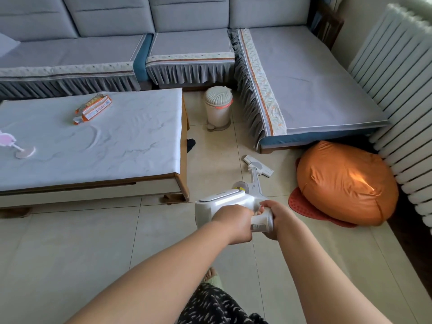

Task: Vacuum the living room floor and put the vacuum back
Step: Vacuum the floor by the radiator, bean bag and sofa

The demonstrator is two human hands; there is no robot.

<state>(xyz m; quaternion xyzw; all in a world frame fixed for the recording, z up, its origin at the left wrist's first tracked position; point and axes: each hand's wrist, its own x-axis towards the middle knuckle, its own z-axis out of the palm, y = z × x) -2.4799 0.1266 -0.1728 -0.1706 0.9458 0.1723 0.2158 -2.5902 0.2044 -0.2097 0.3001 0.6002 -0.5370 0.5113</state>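
**Vacuuming under way, floor only partly covered, return not yet begun**

Far to the left of the hands stands the coffee table, its tabletop (98,141) carrying an orange packet (93,109) and a small pink item at the edge of view. The tiled floor (81,242) in front of it and below the hands shows no obvious debris, though whether it has been cleaned cannot be told.

The left hand (232,224) is curled around the rear of the white vacuum (224,202), at the body just behind the handle. Just to its right, touching the same handle, the right hand (272,216) wraps the grip, fingers closed around it. Both arms reach forward.

Ahead of the hands the wand slopes down to the vacuum head (258,166), which lies flat on the floor near the corner of the sofa (304,85). Beyond it, further forward, sits a small lidded bin (218,108).

To the right of the hands an orange cushion (346,183) rests on a red mat (301,206), beside a white radiator (402,90).

My judgement: this is mid-task. The strip by the sofa, around the bin and the cushion likely remains, and putting the vacuum back is still to come.
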